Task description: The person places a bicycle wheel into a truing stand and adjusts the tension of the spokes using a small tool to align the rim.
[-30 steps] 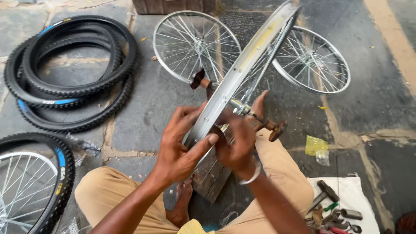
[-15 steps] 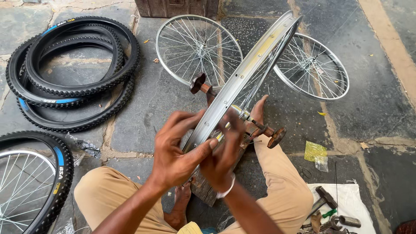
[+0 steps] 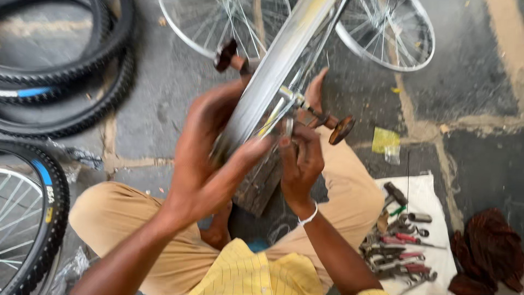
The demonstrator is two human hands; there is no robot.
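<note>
Closer view now | left hand [image 3: 204, 164] grips rim [image 3: 273, 71] | right hand [image 3: 300, 161] pinches spoke

Left hand [image 3: 210, 158] motion-blurred, grip on rim [image 3: 273, 71] unclear. Rim's upper end cut off by top edge. Tyres [image 3: 60, 71] cropped left. Tool pile [image 3: 401, 246] too small to identify.

Tyres [image 3: 60, 71] lie left of the held rim [image 3: 273, 82]; tools [image 3: 401, 248] on a cloth [image 3: 431, 196] right of it; spoked wheels [image 3: 393, 33] behind.
</note>
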